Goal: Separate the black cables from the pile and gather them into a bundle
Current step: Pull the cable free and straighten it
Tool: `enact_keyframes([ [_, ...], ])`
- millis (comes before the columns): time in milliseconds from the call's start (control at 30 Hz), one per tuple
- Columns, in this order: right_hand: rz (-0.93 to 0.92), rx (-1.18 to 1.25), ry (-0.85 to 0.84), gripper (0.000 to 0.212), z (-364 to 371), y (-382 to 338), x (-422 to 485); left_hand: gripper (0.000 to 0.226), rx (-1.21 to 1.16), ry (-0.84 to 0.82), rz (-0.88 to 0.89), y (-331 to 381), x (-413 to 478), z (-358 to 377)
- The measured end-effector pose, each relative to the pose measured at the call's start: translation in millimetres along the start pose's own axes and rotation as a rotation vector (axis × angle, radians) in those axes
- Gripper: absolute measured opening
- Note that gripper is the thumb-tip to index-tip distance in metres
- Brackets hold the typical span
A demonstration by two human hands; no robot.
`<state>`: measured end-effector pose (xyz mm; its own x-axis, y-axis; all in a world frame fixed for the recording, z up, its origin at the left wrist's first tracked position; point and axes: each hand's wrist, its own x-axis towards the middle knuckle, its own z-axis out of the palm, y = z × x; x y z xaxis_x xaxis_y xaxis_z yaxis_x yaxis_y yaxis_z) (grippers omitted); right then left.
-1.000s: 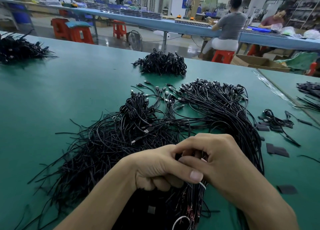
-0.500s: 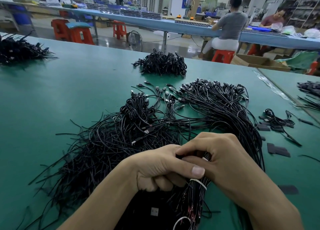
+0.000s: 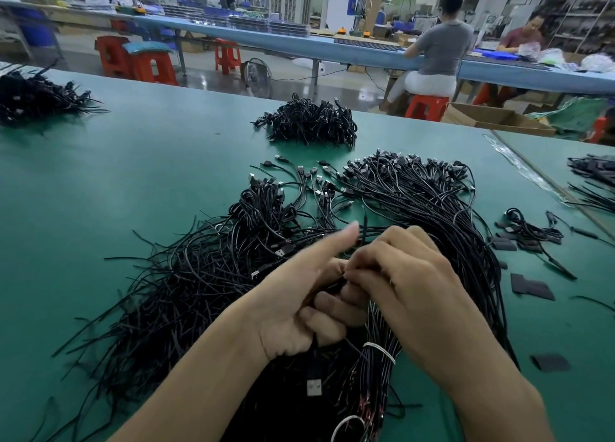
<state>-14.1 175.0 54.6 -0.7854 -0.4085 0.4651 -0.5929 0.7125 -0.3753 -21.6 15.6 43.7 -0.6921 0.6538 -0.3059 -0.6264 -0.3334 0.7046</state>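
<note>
1. watching from beside the green counter (image 3: 100, 182), i'd say the job is partly done: a bundle (image 3: 372, 385) of black cables is already in the person's grip, cinched low down by a pale band (image 3: 381, 352).
2. the left hand (image 3: 299, 312) has its fingers curled round the bundle's upper part, thumb stuck out and up. the right hand (image 3: 412, 292) is curled too, fingertips pinching strands where the two hands meet.
3. plenty looks left to do. the loose pile (image 3: 186, 282) sprawls to the left of the hands, strands pointing every way. a second swathe (image 3: 432, 202) arcs round the right side, its plugs fanned out at the far end.
4. whether the far heap (image 3: 309, 122), the left-edge heap (image 3: 33, 95) and the right-edge heap (image 3: 592, 175) are finished work, i cannot tell.
5. flat dark patches (image 3: 532, 287) and a small tangle (image 3: 529, 230) lie on the counter to the right.
6. beyond the counter it's a workshop: red stools (image 3: 146, 65), a floor fan (image 3: 258, 77), a long blue counter (image 3: 332, 47) with two people (image 3: 436, 49) seated at it, an open cardboard box (image 3: 492, 119), and shelving (image 3: 579, 19) at the back right.
</note>
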Motion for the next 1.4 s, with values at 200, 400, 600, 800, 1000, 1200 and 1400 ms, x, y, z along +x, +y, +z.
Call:
enact_keyframes([
  [200,0.073,0.036,0.260,0.009,5,3,0,0.016,-0.057,0.023,0.230,-1,6,5],
  [400,0.134,0.195,0.359,0.012,5,1,0,0.039,0.410,0.186,0.442,-5,4,2],
  [600,0.336,0.516,0.404,0.010,17,0,1,0.012,0.756,0.417,0.706,-11,13,0],
  [800,0.424,0.840,0.420,0.018,23,-9,4,0.020,0.744,0.501,1.030,-18,18,5],
  [1000,0.397,1.015,0.415,0.015,15,-17,6,0.017,0.633,0.438,1.167,-20,16,11],
  [1200,0.331,0.962,0.443,0.010,9,-16,5,0.017,0.536,0.397,1.107,-17,13,15],
  [1400,0.327,0.736,0.426,0.010,13,-10,4,0.012,0.480,0.379,1.017,-19,14,11],
])
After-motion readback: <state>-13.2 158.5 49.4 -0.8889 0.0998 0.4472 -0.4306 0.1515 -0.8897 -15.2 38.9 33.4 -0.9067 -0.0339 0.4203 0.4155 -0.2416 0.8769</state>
